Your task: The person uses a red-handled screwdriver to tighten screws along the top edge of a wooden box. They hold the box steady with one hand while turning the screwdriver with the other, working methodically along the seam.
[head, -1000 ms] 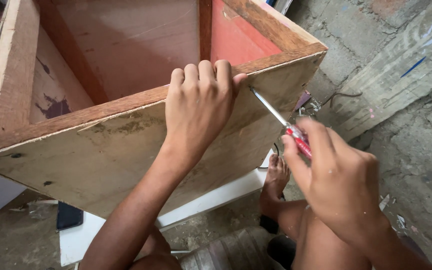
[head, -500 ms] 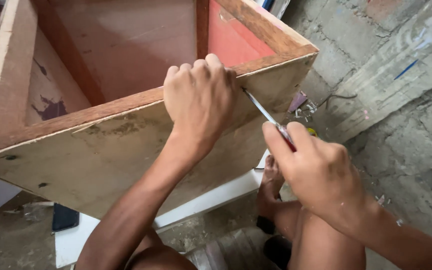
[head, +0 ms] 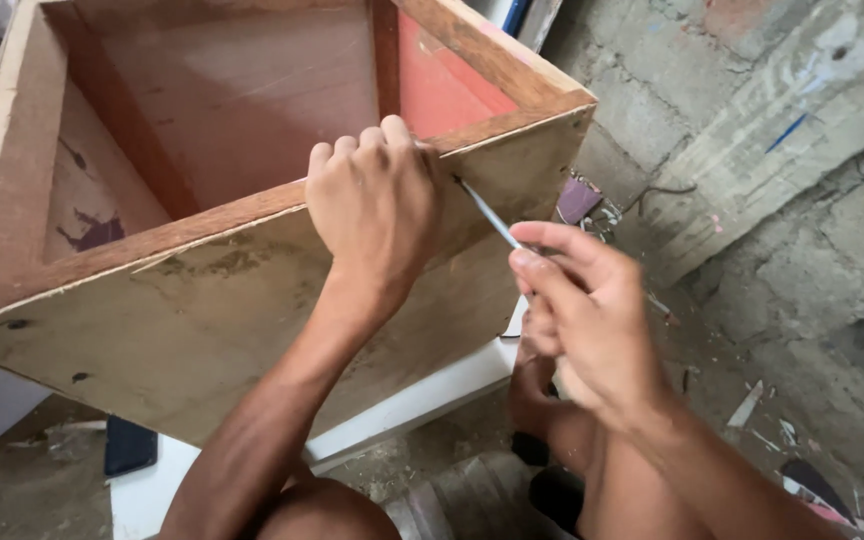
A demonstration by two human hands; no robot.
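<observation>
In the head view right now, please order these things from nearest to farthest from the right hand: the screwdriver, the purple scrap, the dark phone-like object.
1. screwdriver: held in the right hand.
2. purple scrap: on the ground, just above the hand.
3. dark phone-like object: far left, under the wooden box.

Soft, even daylight, no hard shadows or glare; the right hand point(head: 592, 320) is motion-blurred, the rest fairly sharp

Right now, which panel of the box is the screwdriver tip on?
The near panel, the one whose top edge the left hand grips; the screwdriver in the right hand meets its outer face.
</observation>
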